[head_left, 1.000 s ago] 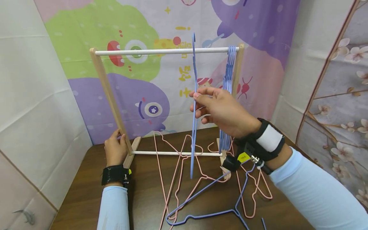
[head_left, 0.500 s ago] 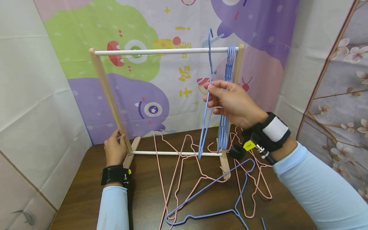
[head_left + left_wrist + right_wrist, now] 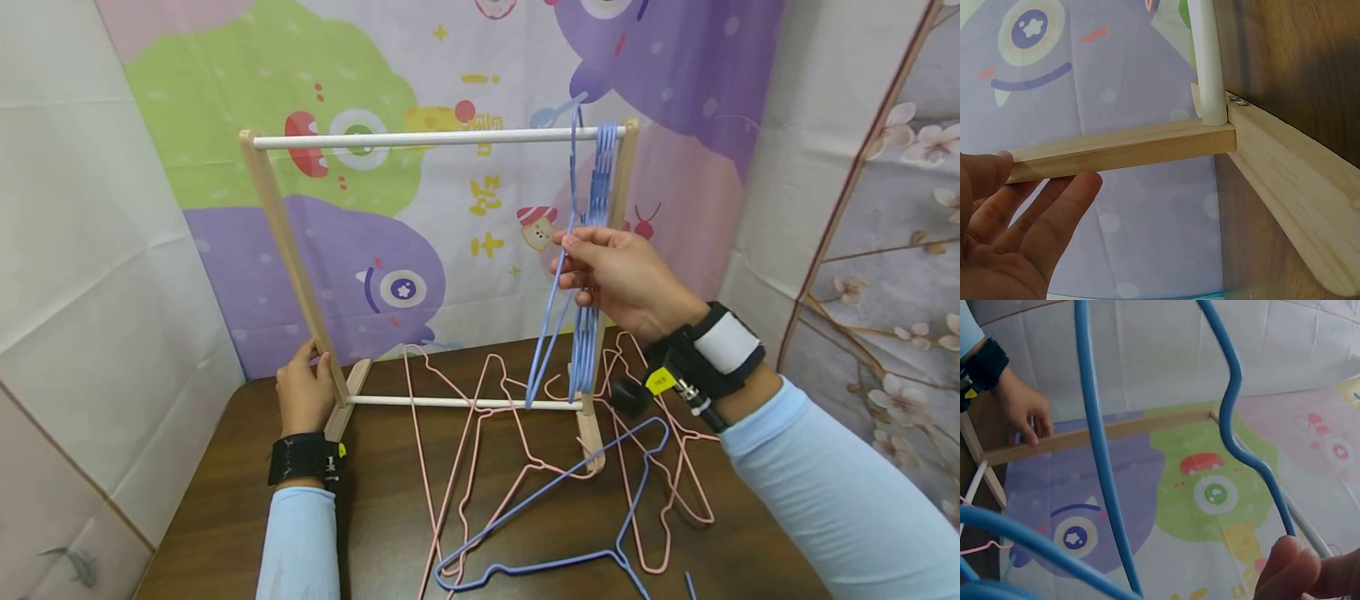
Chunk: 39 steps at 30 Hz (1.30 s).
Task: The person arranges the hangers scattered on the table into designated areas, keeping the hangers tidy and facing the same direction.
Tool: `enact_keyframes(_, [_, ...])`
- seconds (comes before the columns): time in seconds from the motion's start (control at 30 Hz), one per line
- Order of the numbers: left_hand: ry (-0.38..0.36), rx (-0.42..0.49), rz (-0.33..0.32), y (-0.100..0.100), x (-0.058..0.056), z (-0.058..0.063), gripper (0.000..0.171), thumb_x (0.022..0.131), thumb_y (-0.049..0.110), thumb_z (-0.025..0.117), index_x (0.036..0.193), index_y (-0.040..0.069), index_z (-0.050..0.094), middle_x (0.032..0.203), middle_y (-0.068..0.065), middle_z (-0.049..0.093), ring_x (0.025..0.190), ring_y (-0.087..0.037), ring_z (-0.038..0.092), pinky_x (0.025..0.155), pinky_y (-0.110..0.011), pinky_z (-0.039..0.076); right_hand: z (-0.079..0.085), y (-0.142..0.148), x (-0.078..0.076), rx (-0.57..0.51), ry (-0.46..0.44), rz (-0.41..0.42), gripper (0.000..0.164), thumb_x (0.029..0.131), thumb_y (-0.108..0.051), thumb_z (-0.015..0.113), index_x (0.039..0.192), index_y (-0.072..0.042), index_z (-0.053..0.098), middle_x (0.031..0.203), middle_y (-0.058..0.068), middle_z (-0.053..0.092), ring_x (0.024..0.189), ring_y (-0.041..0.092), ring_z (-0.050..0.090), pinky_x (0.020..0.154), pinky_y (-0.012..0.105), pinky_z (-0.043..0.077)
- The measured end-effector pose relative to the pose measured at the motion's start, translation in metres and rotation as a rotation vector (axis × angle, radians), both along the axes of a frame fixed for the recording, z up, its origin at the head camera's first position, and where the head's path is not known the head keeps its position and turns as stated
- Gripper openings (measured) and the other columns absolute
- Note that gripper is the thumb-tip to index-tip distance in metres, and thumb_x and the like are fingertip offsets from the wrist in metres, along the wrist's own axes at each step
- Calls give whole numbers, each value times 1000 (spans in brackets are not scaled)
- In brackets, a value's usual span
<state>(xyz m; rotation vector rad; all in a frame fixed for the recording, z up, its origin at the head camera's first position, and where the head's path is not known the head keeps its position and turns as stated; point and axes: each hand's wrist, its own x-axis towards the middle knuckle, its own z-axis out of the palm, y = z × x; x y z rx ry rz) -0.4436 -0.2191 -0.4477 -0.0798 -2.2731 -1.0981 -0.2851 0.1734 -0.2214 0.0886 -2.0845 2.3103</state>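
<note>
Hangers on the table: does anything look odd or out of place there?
Just the jumble: pink hangers lie crisscrossed on the table with a blue hanger among them, which looks messy beside the neat blue bunch hanging on the rack.

A person's two forearms wear light-blue fabric sleeves (image 3: 297,546) and black wrist straps (image 3: 300,460). The bare right hand (image 3: 621,273), held higher, pinches between thumb and index finger, other fingers bent. The bare left hand (image 3: 305,397), lower, grips with thumb opposite fingers.

Right hand (image 3: 624,273) and blue hanger (image 3: 551,302) farther right, closer to the bunched hangers (image 3: 601,179).
</note>
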Motion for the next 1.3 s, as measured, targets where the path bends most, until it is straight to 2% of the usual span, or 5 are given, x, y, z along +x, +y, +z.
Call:
enact_keyframes(0.37, [21, -4, 3, 0, 0, 0, 32, 103, 10, 60, 134, 1, 64, 125, -20, 70, 110, -45, 68, 96, -61, 51, -5, 5, 1, -17, -11, 10, 21, 109, -16, 49, 125, -5, 58, 80, 0, 69, 64, 6, 62, 50, 15, 42])
enact_keyframes(0.57, [20, -1, 3, 1, 4, 3, 32, 103, 9, 60, 133, 0, 64, 125, -21, 70, 109, -45, 69, 95, -61, 52, -6, 6, 0, -31, -13, -1, 19, 109, -13, 48, 122, -2, 57, 80, 1, 67, 63, 6, 61, 50, 14, 44])
enact_keyframes(0.77, [14, -3, 1, 3, 7, 5, 31, 103, 9, 60, 132, 0, 65, 125, -21, 70, 110, -46, 68, 96, -61, 51, -8, 8, 1, -33, 22, -40, 13, 108, -12, 51, 111, 0, 55, 78, 3, 62, 63, 8, 61, 52, 13, 42])
enact_keyframes(0.97, [10, -3, -2, 3, 4, 4, 31, 103, 9, 60, 132, 0, 65, 125, -21, 70, 110, -46, 68, 95, -61, 51, -11, 11, 4, -22, 78, -86, 11, 105, -7, 55, 113, -1, 51, 79, 3, 62, 62, 7, 62, 50, 12, 41])
enact_keyframes(1.3, [12, -2, -10, 2, 5, 4, 32, 103, 9, 59, 133, 0, 64, 125, -22, 70, 108, -46, 69, 94, -62, 52, -9, 11, 7, -25, 72, -104, 11, 105, -8, 56, 113, -1, 52, 76, 2, 61, 59, 6, 57, 47, 12, 39])
